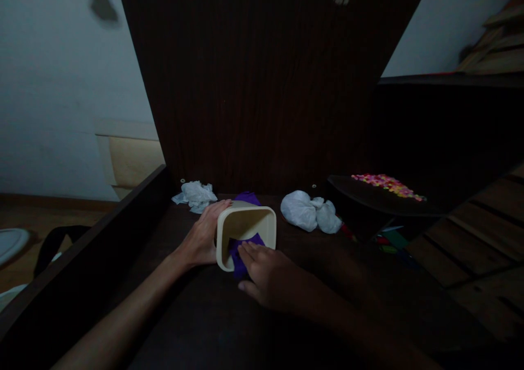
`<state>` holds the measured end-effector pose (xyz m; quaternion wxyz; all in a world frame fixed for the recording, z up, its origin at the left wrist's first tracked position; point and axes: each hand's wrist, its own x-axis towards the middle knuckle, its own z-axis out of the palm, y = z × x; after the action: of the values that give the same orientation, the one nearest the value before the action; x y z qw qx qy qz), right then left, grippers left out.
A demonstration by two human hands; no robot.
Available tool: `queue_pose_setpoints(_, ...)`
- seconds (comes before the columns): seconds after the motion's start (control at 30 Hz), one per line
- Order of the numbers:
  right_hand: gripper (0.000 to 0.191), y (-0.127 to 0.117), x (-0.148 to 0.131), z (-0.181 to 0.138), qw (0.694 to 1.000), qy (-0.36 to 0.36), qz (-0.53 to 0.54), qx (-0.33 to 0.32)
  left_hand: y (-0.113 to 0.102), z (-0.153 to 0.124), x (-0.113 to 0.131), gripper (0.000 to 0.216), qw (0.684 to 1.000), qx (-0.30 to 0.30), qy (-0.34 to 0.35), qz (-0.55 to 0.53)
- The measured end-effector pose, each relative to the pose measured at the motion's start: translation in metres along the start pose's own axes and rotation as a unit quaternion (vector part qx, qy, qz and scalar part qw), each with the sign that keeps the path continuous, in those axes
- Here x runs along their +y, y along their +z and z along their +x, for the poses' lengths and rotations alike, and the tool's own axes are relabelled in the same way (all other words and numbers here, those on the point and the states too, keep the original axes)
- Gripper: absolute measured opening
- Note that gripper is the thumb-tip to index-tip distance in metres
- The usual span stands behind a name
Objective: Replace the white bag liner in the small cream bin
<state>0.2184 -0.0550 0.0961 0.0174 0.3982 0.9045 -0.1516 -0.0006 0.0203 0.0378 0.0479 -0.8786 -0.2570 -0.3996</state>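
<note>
A cream square plastic container [245, 220] lies on its side on the dark wooden surface [196, 315], its mouth facing me. My left hand [202, 236] is wrapped around its left wall and steadies it. My right hand [266, 277] presses a purple cloth [241, 255] into the container's mouth, fingers bent over the cloth. More purple fabric [246, 197] shows behind the container.
A crumpled white bag [196, 194] lies at the back left and a knotted white bag [309, 212] at the back right. A dark tray [368, 198] with colourful small pieces [387, 184] sits to the right. A dark wooden panel [262, 81] rises behind. A raised edge [82, 261] runs along the left.
</note>
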Motion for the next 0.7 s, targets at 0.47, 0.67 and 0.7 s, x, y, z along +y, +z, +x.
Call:
queue_pose_setpoints(0.47, 0.035, -0.006, -0.007, 0.029, 0.997, 0.076, 0.006, 0.034, 0.0, -0.004, 0.004, 0.101, 0.999, -0.007, -0.038, -0.021)
queue_pose_setpoints(0.67, 0.032, -0.008, -0.007, 0.037, 0.99, 0.09, 0.079, 0.075, 0.009, -0.01, 0.01, 0.102, 0.998, 0.004, -0.064, -0.007)
queue_pose_setpoints(0.7, 0.032, -0.008, -0.007, 0.038, 0.987, 0.093, 0.105, 0.084, 0.012, -0.011, 0.01, 0.104, 0.998, 0.005, -0.062, -0.011)
